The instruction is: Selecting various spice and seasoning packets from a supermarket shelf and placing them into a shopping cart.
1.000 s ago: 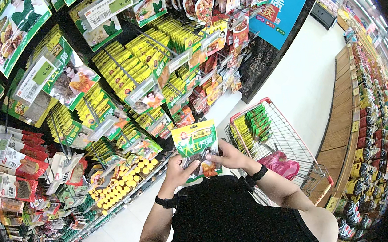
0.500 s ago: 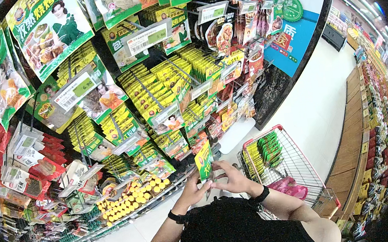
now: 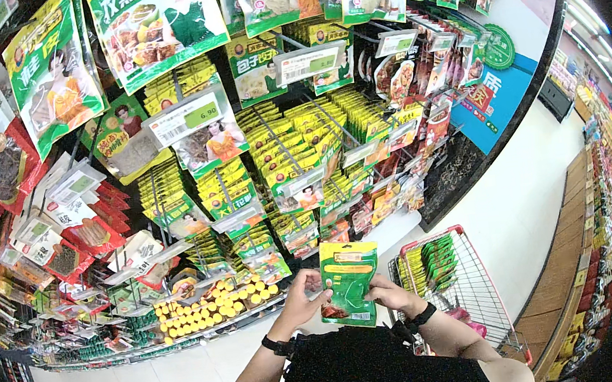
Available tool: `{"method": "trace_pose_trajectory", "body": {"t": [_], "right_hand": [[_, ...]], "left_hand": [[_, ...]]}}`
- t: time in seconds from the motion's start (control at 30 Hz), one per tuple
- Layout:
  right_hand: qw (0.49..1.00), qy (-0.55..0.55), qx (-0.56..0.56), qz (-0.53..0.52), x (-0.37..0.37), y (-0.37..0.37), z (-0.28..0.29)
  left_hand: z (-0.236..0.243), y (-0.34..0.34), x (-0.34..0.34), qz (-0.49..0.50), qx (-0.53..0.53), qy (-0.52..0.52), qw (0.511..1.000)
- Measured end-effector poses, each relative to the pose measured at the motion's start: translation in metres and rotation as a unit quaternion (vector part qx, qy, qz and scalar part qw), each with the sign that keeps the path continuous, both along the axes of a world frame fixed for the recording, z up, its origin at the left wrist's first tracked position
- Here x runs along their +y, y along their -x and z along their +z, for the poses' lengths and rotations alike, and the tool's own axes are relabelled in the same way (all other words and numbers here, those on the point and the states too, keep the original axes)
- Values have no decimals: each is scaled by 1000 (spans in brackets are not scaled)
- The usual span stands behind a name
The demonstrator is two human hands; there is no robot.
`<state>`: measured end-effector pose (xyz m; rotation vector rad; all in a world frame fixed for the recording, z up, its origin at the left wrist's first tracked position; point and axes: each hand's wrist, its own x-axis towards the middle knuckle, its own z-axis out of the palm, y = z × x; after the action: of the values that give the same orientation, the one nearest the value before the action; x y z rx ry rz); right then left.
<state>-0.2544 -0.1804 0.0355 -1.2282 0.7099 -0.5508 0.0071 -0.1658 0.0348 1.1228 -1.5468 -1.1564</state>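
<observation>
In front of my chest is a flat green-and-yellow seasoning packet [image 3: 348, 280], held upright with a broad face turned toward me. My left hand [image 3: 302, 297] is at its left edge, the thumb lying against the front and the other fingers curled beside it. On the other edge, my right hand [image 3: 394, 295] pinches the packet lower down. Just beyond the packet, hanging rows of yellow-green packets [image 3: 284, 156] fill the rack.
To my right stands a wire shopping cart [image 3: 488, 276] with green and yellow packets [image 3: 433, 263] and a pink bag [image 3: 469, 321] inside. Yellow-capped containers [image 3: 218, 308] line a low shelf at left. Large hanging bags [image 3: 155, 28] stick out overhead. Wooden-fronted shelving [image 3: 563, 261] borders the far right.
The packet, seen nearly edge-on before, has been turned so a broad face shows. My hands have moved apart to its two sides. The view has shifted, moving the rack rightward in the picture.
</observation>
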Motion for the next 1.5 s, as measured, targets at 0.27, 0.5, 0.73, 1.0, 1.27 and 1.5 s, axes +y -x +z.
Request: {"method": "trace_pose_trajectory", "body": {"t": [0.27, 0.5, 0.73, 1.0, 1.27, 1.5], "right_hand": [[995, 90, 30, 4, -9, -31, 21], [969, 206, 97, -99, -14, -34, 18], [937, 283, 179, -99, -10, -38, 43], [947, 279, 158, 1, 1, -39, 32], [997, 63, 34, -5, 8, -14, 20], [998, 9, 39, -43, 11, -4, 28]], "left_hand": [[-5, -19, 15, -94, 61, -97, 989], [-7, -19, 14, 59, 34, -42, 997], [-2, -9, 14, 40, 26, -77, 996], [11, 10, 11, -157, -6, 23, 987], [21, 17, 5, -50, -54, -6, 997], [0, 11, 7, 16, 35, -39, 998]]}}
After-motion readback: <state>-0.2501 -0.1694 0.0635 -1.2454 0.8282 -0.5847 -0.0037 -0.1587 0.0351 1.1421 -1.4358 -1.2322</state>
